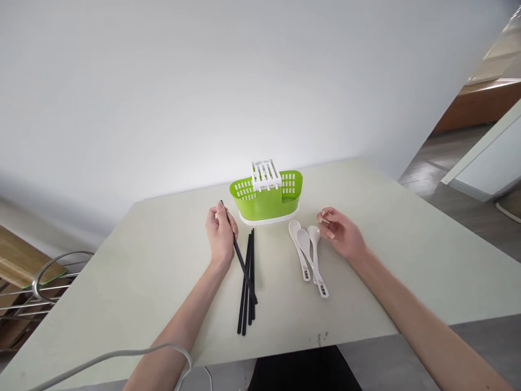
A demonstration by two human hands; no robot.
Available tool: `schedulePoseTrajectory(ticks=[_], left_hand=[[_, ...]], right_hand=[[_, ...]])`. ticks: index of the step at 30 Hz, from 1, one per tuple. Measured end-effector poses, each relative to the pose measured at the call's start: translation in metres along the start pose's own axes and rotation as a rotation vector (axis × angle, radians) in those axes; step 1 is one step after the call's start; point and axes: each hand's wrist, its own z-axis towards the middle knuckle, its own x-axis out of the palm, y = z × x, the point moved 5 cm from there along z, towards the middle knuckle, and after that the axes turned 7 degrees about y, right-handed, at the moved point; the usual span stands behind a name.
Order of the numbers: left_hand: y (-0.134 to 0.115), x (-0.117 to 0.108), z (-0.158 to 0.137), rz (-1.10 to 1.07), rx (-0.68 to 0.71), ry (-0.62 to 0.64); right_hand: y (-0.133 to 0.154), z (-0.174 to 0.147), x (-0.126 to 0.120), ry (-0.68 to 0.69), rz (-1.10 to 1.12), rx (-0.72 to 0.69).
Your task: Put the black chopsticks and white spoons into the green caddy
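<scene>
A pale surface (407, 228) meets a white wall (203, 98). The left hand (220, 233) grips a black chopstick (240, 255), slanting over other chopsticks (245, 320); the right hand (344, 232), fingers (332, 215) loosely half-curled, is just beside three white spoons (303, 241).

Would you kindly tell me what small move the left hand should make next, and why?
I would probably lift the held chopstick toward the green basket, since the left hand already grips its upper part, its lower end overlaps the other chopsticks in this view, and the basket stands just beyond them.
</scene>
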Motion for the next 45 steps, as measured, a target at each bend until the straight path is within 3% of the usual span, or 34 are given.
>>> schedulePoseTrajectory(ticks=[4, 8, 12, 19, 21, 27, 35, 40, 45], left_hand=[[-0.034, 0.043, -0.013, 0.053, 0.095, 0.1], [-0.054, 0.084, -0.019, 0.012, 0.131, 0.158], [-0.058, 0.116, -0.018, -0.063, 0.108, 0.186], [-0.046, 0.136, -0.011, -0.142, 0.094, 0.111], [-0.04, 0.136, -0.008, -0.127, 0.091, 0.07], [-0.026, 0.121, -0.004, -0.075, 0.086, 0.005], [-0.056, 0.084, -0.027, 0.036, 0.188, 0.094], [-0.055, 0.067, -0.028, 0.113, 0.097, 0.211], [-0.055, 0.046, -0.022, 0.203, 0.074, 0.249]], right_hand=[[0.005, -0.005, -0.001, 0.223, 0.387, 0.079], [0.003, -0.011, 0.003, 0.366, 0.467, 0.13], [0.002, -0.015, 0.013, 0.552, 0.499, 0.122], [0.0, -0.036, 0.036, 1.197, 0.635, 0.174], [-0.001, -0.04, 0.039, 1.29, 0.632, 0.194], [0.001, -0.04, 0.038, 1.191, 0.624, 0.274], [-0.006, -0.037, 0.036, 1.165, 0.589, 0.239], [-0.013, -0.034, 0.035, 1.12, 0.554, 0.24], [-0.014, -0.031, 0.034, 1.087, 0.531, 0.205]])
